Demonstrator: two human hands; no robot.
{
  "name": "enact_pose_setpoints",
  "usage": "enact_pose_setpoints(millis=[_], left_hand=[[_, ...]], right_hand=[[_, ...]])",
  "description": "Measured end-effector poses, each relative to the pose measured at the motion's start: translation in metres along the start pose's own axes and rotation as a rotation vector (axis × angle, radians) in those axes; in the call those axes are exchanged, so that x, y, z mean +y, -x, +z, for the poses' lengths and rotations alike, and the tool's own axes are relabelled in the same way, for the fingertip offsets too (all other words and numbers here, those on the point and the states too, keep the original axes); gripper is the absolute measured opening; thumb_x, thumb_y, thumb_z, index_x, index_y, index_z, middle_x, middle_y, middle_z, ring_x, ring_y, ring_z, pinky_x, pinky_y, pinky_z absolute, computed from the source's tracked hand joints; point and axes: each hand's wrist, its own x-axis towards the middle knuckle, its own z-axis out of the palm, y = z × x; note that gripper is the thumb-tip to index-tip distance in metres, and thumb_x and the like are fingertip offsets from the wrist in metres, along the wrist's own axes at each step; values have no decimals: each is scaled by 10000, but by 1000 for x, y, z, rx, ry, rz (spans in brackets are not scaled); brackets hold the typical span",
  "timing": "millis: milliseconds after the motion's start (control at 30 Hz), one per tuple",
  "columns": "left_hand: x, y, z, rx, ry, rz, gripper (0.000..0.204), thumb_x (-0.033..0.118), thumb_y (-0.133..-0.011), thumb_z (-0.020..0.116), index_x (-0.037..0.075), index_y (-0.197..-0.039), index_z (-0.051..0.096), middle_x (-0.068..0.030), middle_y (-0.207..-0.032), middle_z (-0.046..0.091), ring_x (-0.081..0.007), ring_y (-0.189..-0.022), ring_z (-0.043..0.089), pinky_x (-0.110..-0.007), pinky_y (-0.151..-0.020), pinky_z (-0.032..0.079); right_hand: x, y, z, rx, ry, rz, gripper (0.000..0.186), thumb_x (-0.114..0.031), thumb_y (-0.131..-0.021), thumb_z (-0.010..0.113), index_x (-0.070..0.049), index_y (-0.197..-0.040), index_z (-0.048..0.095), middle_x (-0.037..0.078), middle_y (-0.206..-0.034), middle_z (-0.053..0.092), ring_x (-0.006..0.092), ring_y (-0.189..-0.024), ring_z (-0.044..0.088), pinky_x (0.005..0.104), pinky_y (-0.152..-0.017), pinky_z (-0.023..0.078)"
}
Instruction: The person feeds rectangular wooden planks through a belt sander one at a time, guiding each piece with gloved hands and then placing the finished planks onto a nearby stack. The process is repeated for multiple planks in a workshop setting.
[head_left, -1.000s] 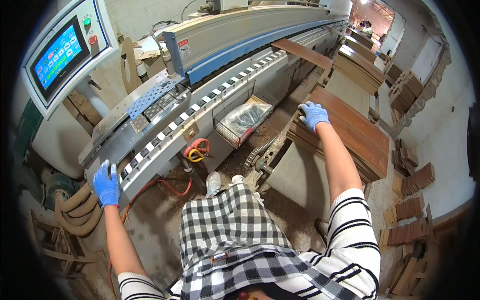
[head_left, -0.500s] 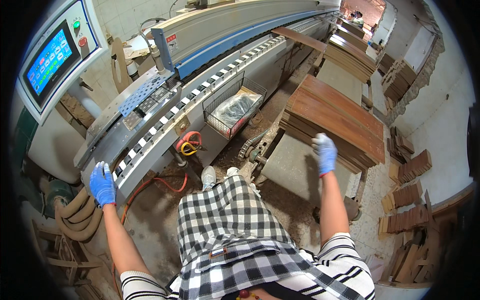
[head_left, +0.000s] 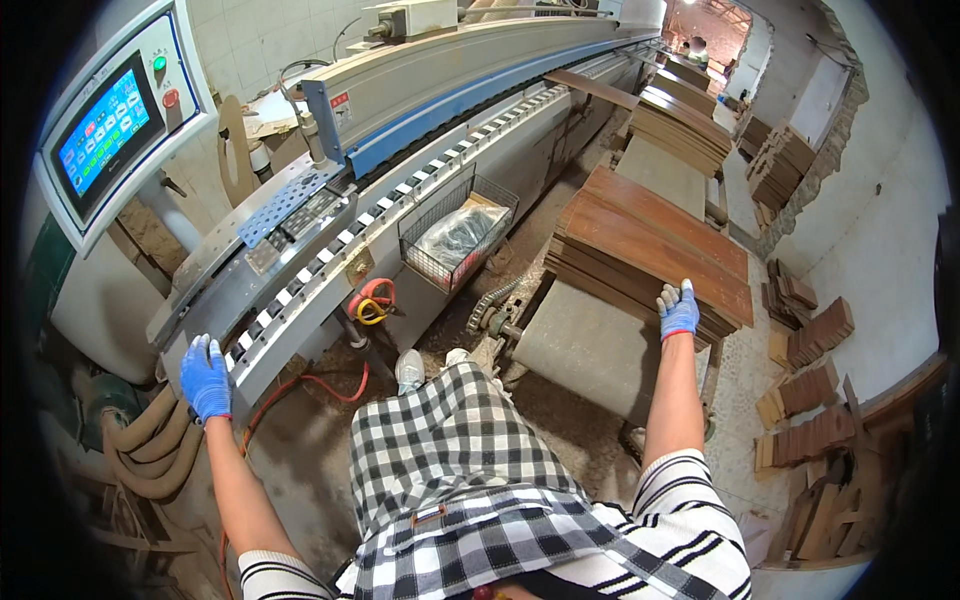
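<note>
My left hand (head_left: 206,380), in a blue glove with pale fingertips, lies with outstretched fingers at the near end of a long edge-banding machine (head_left: 290,338), beside its track of black and white pads (head_left: 322,256). Over on the right, my right hand (head_left: 678,308) in a matching glove is at the near edge of a stack of reddish-brown boards (head_left: 650,235). Its fingers are apart and slightly bent, and no board is lifted in it. Whether the fingertips touch the top board cannot be told. The stack rests on a grey conveyor belt (head_left: 590,345).
A control panel (head_left: 110,125) with a lit screen stands at left. A wire basket (head_left: 455,235) holding clear plastic hangs on the machine. A board (head_left: 592,88) juts from the track farther off. A red hose (head_left: 335,390) crosses the floor. More boards (head_left: 815,335) lean along the right wall.
My right hand has moved right and a little forward, from over the belt to the stack's near edge. The left hand stays by the machine's end. The view has shifted slightly.
</note>
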Motion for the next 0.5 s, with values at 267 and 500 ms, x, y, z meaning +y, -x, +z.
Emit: enact_pose_setpoints(millis=[267,500], left_hand=[[-9,6,-2,34,24,12,308,276,-910,519,53,-1089,635,-148,-1155,613,-305,-1070,563,-396,-944,417],[-3,2,-7,11,153,23,361,296,-879,559,71,-1159,590,-152,-1119,617,-317,-1052,566,-405,-920,430]], right_hand=[[3,92,-23,-356,-142,233,265,-382,-847,619,-123,-895,597,64,-767,642,175,-559,529,309,-527,438],[28,154,-15,-570,-176,78,232,-265,-918,556,-60,-1021,595,61,-810,648,170,-647,590,356,-671,510]])
